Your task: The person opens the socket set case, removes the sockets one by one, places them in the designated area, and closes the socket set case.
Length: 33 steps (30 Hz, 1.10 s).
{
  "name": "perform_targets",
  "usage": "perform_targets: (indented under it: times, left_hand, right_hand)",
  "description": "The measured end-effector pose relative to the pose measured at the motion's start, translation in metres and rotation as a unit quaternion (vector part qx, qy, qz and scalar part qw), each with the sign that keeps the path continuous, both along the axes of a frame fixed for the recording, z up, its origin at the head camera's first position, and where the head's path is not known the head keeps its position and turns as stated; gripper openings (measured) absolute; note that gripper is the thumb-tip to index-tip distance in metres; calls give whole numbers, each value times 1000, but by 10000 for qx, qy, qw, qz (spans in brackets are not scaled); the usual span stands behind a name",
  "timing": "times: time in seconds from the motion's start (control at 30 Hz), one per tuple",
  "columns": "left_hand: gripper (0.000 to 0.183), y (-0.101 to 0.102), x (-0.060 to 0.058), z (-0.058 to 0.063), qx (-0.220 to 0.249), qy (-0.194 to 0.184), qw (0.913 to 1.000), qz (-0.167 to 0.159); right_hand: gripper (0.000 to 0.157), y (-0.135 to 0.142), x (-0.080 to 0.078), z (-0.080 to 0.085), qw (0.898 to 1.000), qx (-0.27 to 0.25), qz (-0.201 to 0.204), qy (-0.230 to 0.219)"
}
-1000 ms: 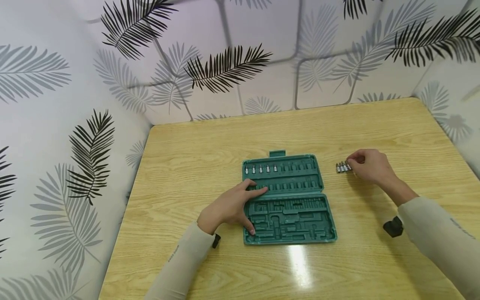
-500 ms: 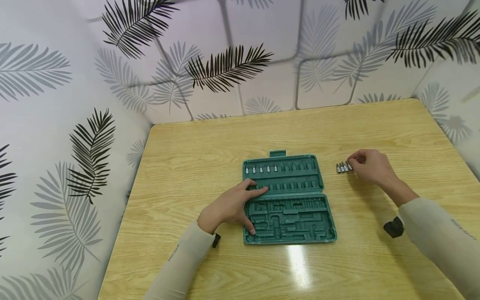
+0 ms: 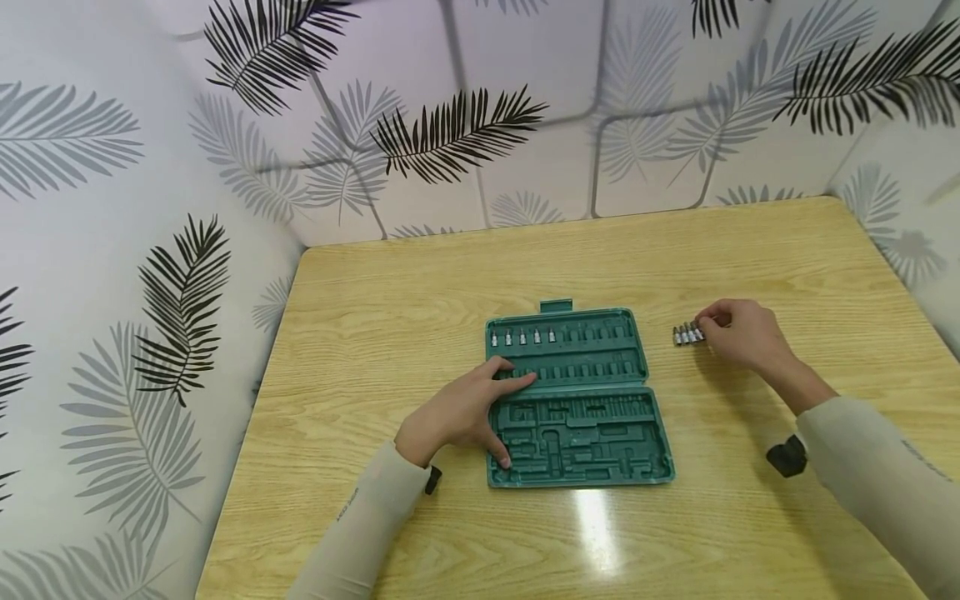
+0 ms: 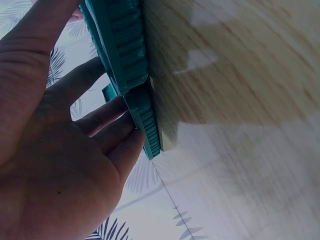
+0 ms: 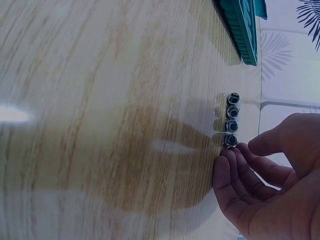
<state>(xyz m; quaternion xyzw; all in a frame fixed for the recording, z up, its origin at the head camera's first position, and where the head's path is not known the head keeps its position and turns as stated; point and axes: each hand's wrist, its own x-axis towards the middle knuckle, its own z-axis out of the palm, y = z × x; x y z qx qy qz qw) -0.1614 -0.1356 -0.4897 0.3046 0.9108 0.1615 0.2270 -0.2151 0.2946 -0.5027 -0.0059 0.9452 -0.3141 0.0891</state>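
Observation:
A green plastic tool case (image 3: 570,390) lies unfolded flat on the table. Several silver bit sockets (image 3: 522,337) stand in the left part of its top row. My left hand (image 3: 465,408) rests on the case's left side, thumb and fingers spread; in the left wrist view its fingertips touch the edge. Right of the case, more bit sockets (image 3: 683,335) form a short row on the table. My right hand (image 3: 742,333) pinches at the right end of that row. In the right wrist view the sockets' square holes (image 5: 232,112) face the camera, and curled fingertips partly hide the end one.
The wooden table (image 3: 390,317) reaches back to a wall (image 3: 525,50) with a leaf pattern. A latch tab (image 3: 556,306) sticks out from the case's far edge. The case's other moulded slots (image 3: 585,450) hold nothing visible.

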Motion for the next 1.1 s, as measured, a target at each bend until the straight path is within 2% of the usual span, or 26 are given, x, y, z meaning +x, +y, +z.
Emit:
perform_targets:
  times: [0.27, 0.43, 0.6, 0.83, 1.1]
  left_hand:
    - [124, 0, 0, 1, 23, -6, 10000, 21]
    - [124, 0, 1, 3, 49, -41, 10000, 38]
    - [124, 1, 1, 4, 6, -61, 10000, 47]
    - [125, 1, 1, 4, -12, -110, 9999, 50]
    - [125, 0, 1, 1, -56, 40, 10000, 20]
  right_hand:
    - [44, 0, 0, 3, 10000, -88, -32, 30]
    - [43, -7, -3, 7, 9991, -218, -116, 343]
    - [38, -26, -8, 9, 9975, -368, -147, 582]
    - [32, -60, -15, 14, 9969, -547, 127, 554]
    - [32, -96, -24, 17, 9947, -696, 618, 446]
